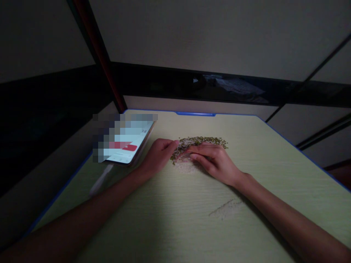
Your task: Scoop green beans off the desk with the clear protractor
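A flat heap of small green beans (204,140) mixed with white grains (186,165) lies on a pale green table (175,212). My left hand (158,155) rests at the heap's left edge, fingers stretched together toward it and touching the beans. My right hand (212,159) lies on the heap from the right, fingers extended flat and pointing left over the grains. Neither hand grips anything that I can see.
A lit phone (128,144) lies at the table's left edge with a white cable (100,180) trailing toward me. The table has a blue rim (195,114). A faint scuff mark (223,207) is near my right forearm. The surroundings are dark.
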{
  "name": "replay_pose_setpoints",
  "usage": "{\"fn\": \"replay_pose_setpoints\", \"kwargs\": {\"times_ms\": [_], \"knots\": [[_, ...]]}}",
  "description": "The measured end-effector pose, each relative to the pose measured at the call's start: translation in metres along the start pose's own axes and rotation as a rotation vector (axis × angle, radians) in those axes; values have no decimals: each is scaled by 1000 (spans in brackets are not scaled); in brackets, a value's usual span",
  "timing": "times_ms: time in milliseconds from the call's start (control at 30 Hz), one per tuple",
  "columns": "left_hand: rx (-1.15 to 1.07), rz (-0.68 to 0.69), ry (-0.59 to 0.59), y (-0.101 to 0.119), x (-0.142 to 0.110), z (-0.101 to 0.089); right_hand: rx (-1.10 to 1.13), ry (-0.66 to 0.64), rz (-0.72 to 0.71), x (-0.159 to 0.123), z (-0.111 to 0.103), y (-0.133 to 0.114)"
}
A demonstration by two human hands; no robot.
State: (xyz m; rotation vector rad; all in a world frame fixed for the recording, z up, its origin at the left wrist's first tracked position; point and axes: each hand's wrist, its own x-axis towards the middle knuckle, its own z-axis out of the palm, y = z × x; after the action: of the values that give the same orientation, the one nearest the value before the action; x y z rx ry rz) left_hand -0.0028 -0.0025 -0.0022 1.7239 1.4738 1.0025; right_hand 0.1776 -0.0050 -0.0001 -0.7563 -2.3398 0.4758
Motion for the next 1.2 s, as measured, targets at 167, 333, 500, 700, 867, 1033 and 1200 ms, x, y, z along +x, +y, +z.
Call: {"fn": "replay_pose_setpoints", "kwargs": {"times_ms": [167, 333, 500, 700, 867, 1033, 1200], "knots": [[-5, -7, 10, -1, 1, 0, -12, -24, -19, 0, -2, 0], [-27, -2, 13, 0, 1, 0, -8, -30, -47, 0, -2, 0], [-37, -3, 5, 0, 1, 0, -13, -10, -16, 0, 0, -2], [-41, 13, 4, -2, 1, 0, 0, -8, -69, 2, 4, -1], [-52, 5, 9, 0, 1, 0, 42, -52, -111, 3, 3, -1], [-45, 16, 10, 0, 1, 0, 95, -105, -130, 1, 0, -4], [-20, 8, 6, 0, 0, -1, 165, -141, -171, -6, -3, -5]]}}
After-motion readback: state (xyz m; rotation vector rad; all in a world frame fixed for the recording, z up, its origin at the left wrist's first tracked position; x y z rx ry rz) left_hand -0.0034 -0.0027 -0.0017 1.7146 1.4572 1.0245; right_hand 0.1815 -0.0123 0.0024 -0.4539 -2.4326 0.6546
